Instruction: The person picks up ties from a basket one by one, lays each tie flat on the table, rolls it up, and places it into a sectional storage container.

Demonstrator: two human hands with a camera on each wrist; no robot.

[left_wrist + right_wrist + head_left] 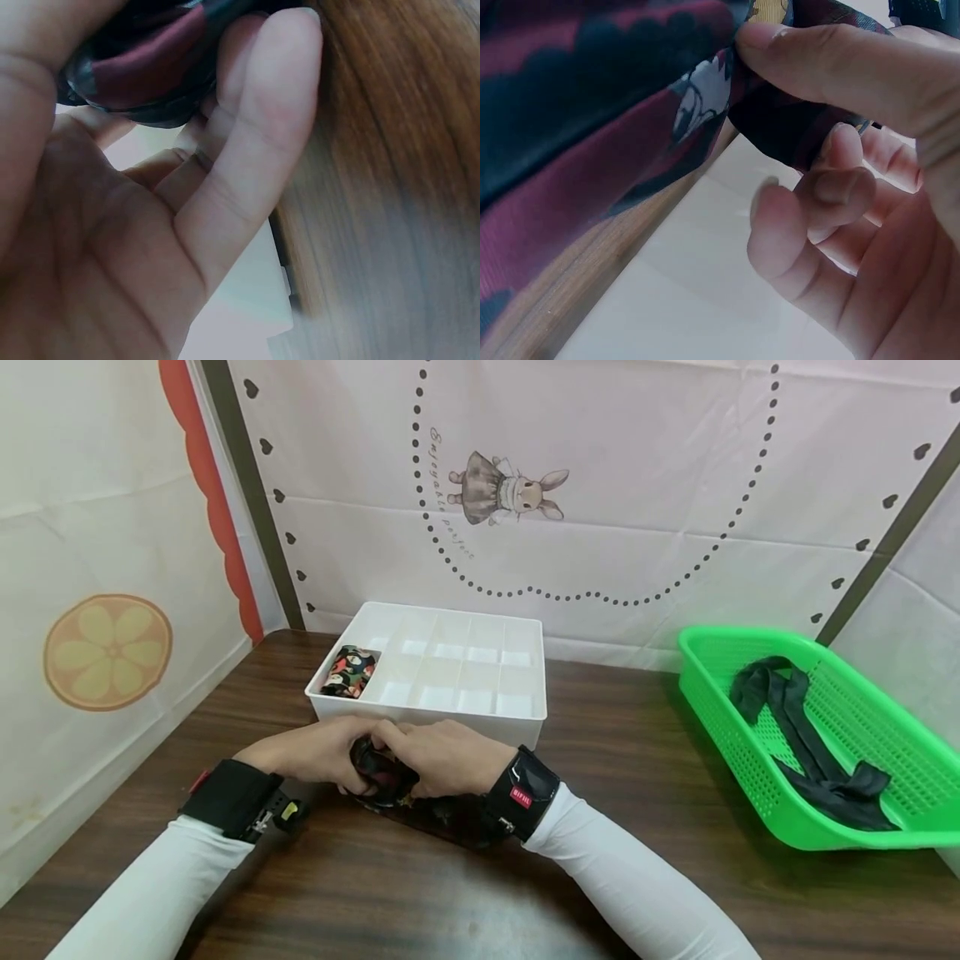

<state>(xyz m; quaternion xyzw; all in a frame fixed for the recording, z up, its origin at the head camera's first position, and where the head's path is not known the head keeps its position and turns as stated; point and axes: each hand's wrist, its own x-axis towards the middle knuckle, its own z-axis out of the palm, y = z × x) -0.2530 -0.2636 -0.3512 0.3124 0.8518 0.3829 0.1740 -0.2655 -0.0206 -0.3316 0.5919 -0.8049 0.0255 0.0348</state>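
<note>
A dark necktie (385,774) with maroon patches is partly rolled up between the two hands, in front of the white box. The left hand (318,752) grips the roll from its left side; its fingers curl around the dark fabric (142,64) in the left wrist view. From the other side, the right hand (453,756) pinches the necktie, its thumb pressing on the patterned cloth (705,94) in the right wrist view. A loose length trails under the right wrist over the table. Part of the roll is hidden by the fingers.
A white compartment box (431,712) stands just behind the hands. Its left compartment holds a folded, colourfully patterned cloth piece (351,672). At the right, a green basket (720,760) contains a black necktie-like strip (813,743). The wooden table (360,893) meets fabric walls (637,468).
</note>
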